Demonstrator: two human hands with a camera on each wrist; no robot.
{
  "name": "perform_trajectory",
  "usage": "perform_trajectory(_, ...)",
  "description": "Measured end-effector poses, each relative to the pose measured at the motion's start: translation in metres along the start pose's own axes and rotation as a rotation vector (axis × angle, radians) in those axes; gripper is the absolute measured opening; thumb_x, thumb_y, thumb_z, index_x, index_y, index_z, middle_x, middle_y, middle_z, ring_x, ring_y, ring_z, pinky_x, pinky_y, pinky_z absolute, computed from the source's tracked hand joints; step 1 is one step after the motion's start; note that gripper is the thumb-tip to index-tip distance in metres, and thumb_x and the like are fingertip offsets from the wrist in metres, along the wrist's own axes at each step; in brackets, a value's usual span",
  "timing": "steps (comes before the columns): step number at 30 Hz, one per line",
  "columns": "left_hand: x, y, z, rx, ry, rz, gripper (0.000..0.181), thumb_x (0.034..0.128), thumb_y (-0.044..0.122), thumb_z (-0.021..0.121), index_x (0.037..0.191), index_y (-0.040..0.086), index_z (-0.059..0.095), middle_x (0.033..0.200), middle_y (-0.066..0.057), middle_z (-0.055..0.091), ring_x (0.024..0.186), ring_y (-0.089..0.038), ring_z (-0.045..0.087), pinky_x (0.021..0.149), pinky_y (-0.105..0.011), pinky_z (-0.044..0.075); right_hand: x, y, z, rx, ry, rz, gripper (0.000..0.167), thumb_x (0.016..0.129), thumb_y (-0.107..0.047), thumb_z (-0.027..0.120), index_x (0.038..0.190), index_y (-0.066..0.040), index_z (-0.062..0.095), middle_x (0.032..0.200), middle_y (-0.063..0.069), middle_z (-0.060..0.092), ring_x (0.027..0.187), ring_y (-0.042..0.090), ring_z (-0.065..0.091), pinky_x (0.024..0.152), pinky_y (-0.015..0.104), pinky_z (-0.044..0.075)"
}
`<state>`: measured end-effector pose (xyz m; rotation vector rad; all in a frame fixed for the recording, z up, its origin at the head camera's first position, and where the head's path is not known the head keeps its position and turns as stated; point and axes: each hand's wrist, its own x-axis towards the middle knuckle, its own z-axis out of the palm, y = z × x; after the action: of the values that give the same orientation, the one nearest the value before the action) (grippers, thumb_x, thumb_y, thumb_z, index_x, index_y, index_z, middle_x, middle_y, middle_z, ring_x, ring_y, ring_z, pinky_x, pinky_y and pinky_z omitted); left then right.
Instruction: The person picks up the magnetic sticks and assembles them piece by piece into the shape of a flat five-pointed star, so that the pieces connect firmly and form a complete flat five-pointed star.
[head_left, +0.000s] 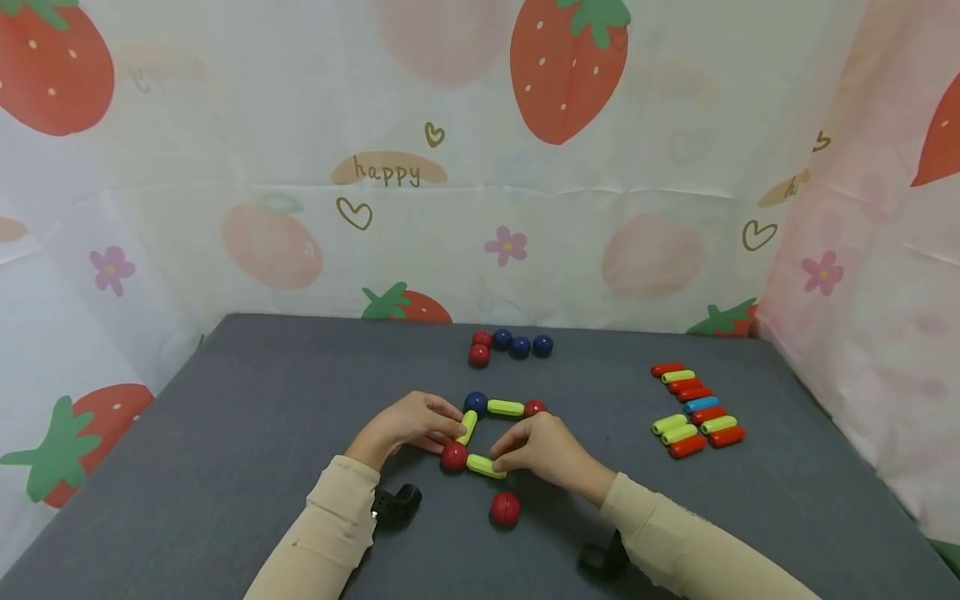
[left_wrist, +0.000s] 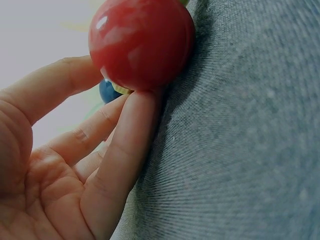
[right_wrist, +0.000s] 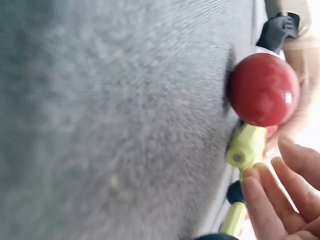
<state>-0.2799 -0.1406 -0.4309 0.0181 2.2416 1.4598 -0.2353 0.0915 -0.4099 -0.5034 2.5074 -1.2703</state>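
Note:
My left hand (head_left: 412, 429) pinches a yellow rod (head_left: 469, 427) that joins a blue ball (head_left: 476, 403) to a red ball (head_left: 453, 457). In the left wrist view that red ball (left_wrist: 142, 42) hides the fingertips. A second yellow rod (head_left: 507, 408) runs from the blue ball to another red ball (head_left: 535, 407). From the nearer red ball a third yellow rod (head_left: 484, 467) points right. My right hand (head_left: 551, 450) has its fingertips at this rod's free end; the right wrist view shows thumb and fingers (right_wrist: 265, 205) apart. Nearer the front lies a loose red ball (head_left: 505, 509).
Behind the joined pieces sit two red balls (head_left: 479, 356) and several blue balls (head_left: 520, 347). Red, yellow and blue rods (head_left: 701, 405) lie grouped at the right. The grey tabletop (head_left: 247, 400) meets a strawberry-patterned cloth (head_left: 480, 250) at the back.

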Motion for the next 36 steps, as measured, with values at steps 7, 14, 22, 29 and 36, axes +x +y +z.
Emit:
perform_trajectory(7, -0.002, 0.003, -0.002, 0.015, -0.032, 0.010, 0.039, 0.0864, 0.020, 0.077, 0.120, 0.001, 0.068, 0.099, -0.008, 0.075, 0.086, -0.016, 0.072, 0.076, -0.034, 0.062, -0.024, 0.002, -0.011, 0.003, 0.013, 0.061, 0.020, 0.079, -0.018, 0.084, 0.094, -0.006, 0.079, 0.089, 0.002, 0.077, 0.077, 0.007, 0.063, 0.068, 0.026, 0.053)
perform_trajectory(14, -0.012, 0.007, -0.008, 0.053, -0.081, 0.021, 0.042, 0.0857, 0.019, 0.077, 0.121, -0.001, 0.066, 0.101, -0.010, 0.074, 0.086, -0.017, 0.071, 0.079, -0.037, 0.062, -0.036, 0.001, -0.005, 0.017, -0.124, 0.111, 0.026, 0.077, -0.020, 0.086, 0.096, -0.005, 0.077, 0.084, 0.001, 0.075, 0.071, 0.008, 0.062, 0.064, 0.025, 0.052)
perform_trajectory(22, -0.016, 0.010, -0.006, 0.087, -0.135, 0.007, 0.042, 0.0820, 0.013, 0.080, 0.117, -0.003, 0.062, 0.104, -0.012, 0.066, 0.087, -0.017, 0.066, 0.082, -0.038, 0.061, -0.037, -0.001, 0.004, 0.030, -0.154, 0.168, 0.023, 0.077, -0.017, 0.086, 0.095, -0.006, 0.077, 0.080, 0.000, 0.074, 0.069, 0.008, 0.062, 0.062, 0.024, 0.051)
perform_trajectory(29, -0.015, 0.011, -0.003, 0.104, -0.145, 0.020, 0.034, 0.0807, 0.009, 0.079, 0.107, -0.002, 0.061, 0.100, -0.012, 0.065, 0.084, -0.016, 0.067, 0.082, -0.036, 0.061, -0.042, 0.006, -0.003, 0.055, -0.106, 0.152, 0.024, 0.077, -0.015, 0.085, 0.097, -0.005, 0.077, 0.082, 0.002, 0.076, 0.072, 0.009, 0.065, 0.064, 0.025, 0.053)
perform_trajectory(36, -0.013, 0.007, -0.007, 0.078, -0.163, 0.031, 0.034, 0.0808, 0.008, 0.078, 0.108, -0.002, 0.061, 0.101, -0.012, 0.065, 0.085, -0.016, 0.068, 0.084, -0.037, 0.060, -0.043, 0.006, -0.008, 0.021, 0.001, 0.178, 0.022, 0.076, -0.017, 0.086, 0.094, -0.006, 0.078, 0.079, 0.002, 0.075, 0.068, 0.010, 0.060, 0.061, 0.026, 0.051)
